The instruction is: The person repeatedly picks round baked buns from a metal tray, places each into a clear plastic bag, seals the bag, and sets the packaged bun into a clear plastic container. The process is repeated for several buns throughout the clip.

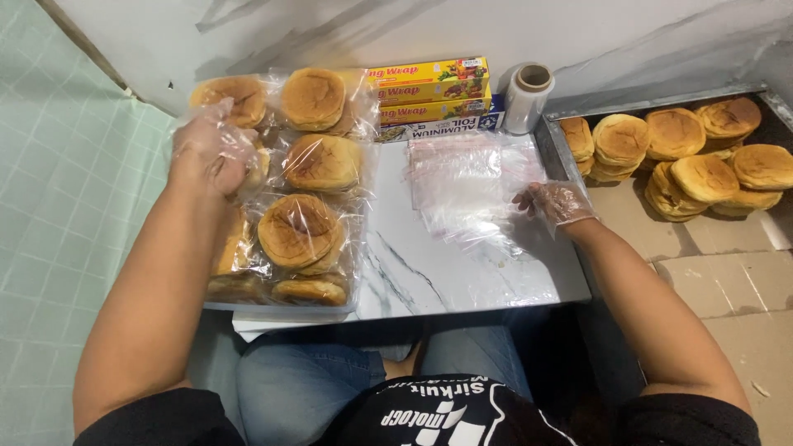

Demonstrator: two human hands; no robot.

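Head view: beside stacked bagged buns [301, 231] the left hand [211, 149] is closed, apparently on one, the right hand [557, 201] lies spread on empty bags [467, 177], and unbagged buns [694, 157] are left.

Three wrap boxes [434, 99], one film roll [529, 97], two gloved hands [211, 149].

One head-worn camera looked steeply down from above the seated person's lap, facing forward toward the wall. It sat close over the bench [462, 272], with both forearms reaching into frame from the bottom and a tray [661, 239] to the right.
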